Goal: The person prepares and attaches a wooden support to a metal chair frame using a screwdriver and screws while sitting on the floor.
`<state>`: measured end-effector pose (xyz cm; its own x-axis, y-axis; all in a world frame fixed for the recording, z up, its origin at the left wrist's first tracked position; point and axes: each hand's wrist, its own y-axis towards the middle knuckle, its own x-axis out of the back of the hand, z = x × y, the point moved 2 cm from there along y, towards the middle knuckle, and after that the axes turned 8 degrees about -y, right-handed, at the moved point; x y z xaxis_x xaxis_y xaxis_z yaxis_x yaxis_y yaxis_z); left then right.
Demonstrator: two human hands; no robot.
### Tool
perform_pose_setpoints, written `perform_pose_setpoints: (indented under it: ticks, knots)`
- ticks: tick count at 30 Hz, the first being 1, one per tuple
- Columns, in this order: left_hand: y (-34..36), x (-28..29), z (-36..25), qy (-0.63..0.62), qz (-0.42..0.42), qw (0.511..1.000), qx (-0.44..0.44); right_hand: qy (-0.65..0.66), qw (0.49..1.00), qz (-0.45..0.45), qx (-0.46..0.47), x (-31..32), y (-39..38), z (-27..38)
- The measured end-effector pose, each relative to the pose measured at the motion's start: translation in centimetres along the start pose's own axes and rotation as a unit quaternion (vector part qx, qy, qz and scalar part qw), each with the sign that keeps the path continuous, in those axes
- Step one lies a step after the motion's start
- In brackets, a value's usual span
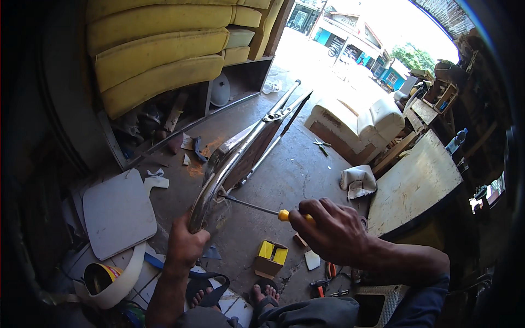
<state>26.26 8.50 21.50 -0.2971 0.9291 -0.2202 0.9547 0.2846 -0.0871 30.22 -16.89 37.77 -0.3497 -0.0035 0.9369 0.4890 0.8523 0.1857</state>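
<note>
A metal-framed folding chair (pixel 216 176) with chromed tubes is tilted up in front of me, its far legs pointing away. My left hand (pixel 186 240) is closed round the near curved end of its frame. In my right hand (pixel 333 227) is a screwdriver (pixel 283 215) with a yellow handle, my fingers wrapped round that handle. Its long shaft runs leftward to the chair, and the tip meets the underside beside the tube; the exact spot is too small to make out.
Stacked yellow cushions (pixel 164 44) fill a shelf at the far left. A white padded seat (pixel 120 213) leans at left by a tin (pixel 101 276). Pliers (pixel 321 145) lie on the floor before a worn sofa piece (pixel 355 123). Near my feet are a small box (pixel 270 259) and a hammer (pixel 319 287).
</note>
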Motion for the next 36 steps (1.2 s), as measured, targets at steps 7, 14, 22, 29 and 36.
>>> perform_pose_setpoints:
  ticks: [7, 14, 22, 29, 36]
  knots:
    - [-0.1, 0.0, -0.8, 0.018, -0.005, 1.000, 0.023, 0.209, 0.951, 0.172, -0.148, 0.2, 1.6, -0.5]
    - [0.0, 0.5, 0.1, 0.037, 0.019, 0.999, 0.028, 0.189, 0.907, 0.324, -0.193, 0.1, 2.3, -0.8]
    - [0.1, 0.6, -0.3, 0.037, 0.026, 0.999, 0.015, -0.045, 0.999, -0.004, 0.016, -1.1, 0.1, 0.0]
    - [0.3, 1.0, 0.0, 0.036, 0.027, 0.999, 0.019, 0.130, 0.984, 0.082, -0.089, 0.2, 1.3, 0.3]
    - [0.1, 0.5, -0.5, 0.043, 0.032, 0.998, 0.015, 0.216, 0.964, 0.113, -0.103, -0.4, 1.1, -0.6]
